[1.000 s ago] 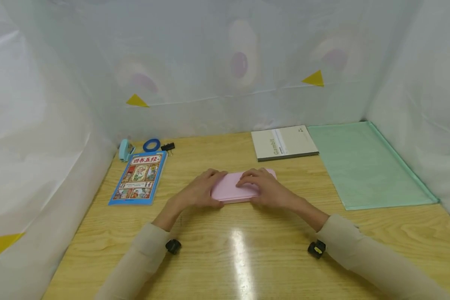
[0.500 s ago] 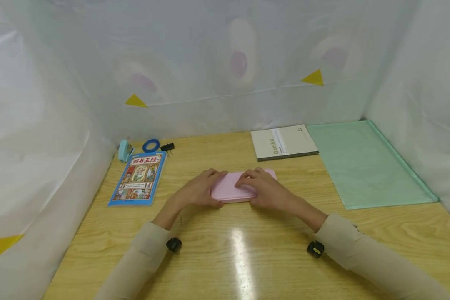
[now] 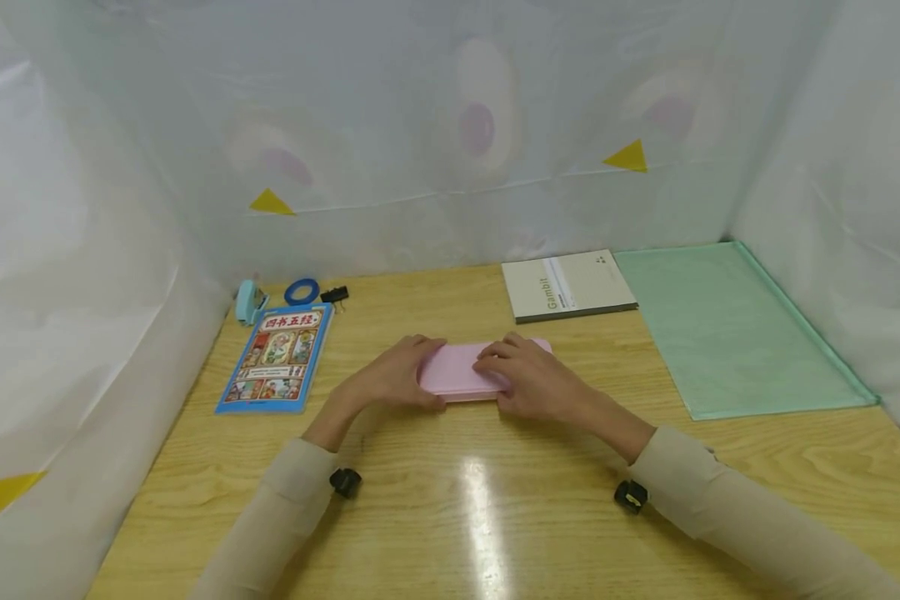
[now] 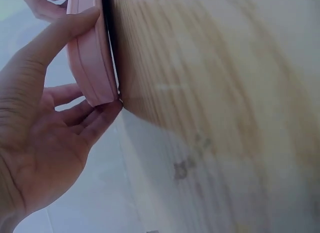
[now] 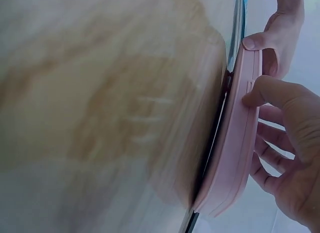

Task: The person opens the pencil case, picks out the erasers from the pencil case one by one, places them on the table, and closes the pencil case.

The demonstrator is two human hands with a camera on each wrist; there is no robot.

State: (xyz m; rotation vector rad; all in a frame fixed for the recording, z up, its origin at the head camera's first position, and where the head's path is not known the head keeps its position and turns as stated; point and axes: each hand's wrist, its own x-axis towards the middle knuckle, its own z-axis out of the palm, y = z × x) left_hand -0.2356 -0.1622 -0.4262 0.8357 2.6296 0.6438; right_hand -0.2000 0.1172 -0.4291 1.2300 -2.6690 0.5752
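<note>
A pink hard pencil case [image 3: 461, 371] with rounded corners lies flat near the middle of the wooden table, long side toward me. My left hand [image 3: 399, 375] grips its left end, thumb at the front side and fingers round the far corner. Toward the right part of the case, my right hand [image 3: 534, 379] holds it with the thumb on the front side and bent fingers over the top. The right wrist view shows that thumb [image 5: 260, 93] at the seam running round the side of the case. The left thumb [image 4: 82, 23] presses the same side in the left wrist view.
A blue picture book [image 3: 276, 358] lies at left, with a light blue stapler [image 3: 249, 302], blue tape roll [image 3: 302, 292] and black binder clip [image 3: 335, 294] behind it. A Gambit book [image 3: 570, 285] lies at back right, beside a green translucent mat [image 3: 750, 333]. White sheeting [image 3: 390, 125] encloses the table.
Both hands stay on the pencil case. The left hand and the left end of the case have shifted very slightly to the left and away from me; the right fingers have moved a little.
</note>
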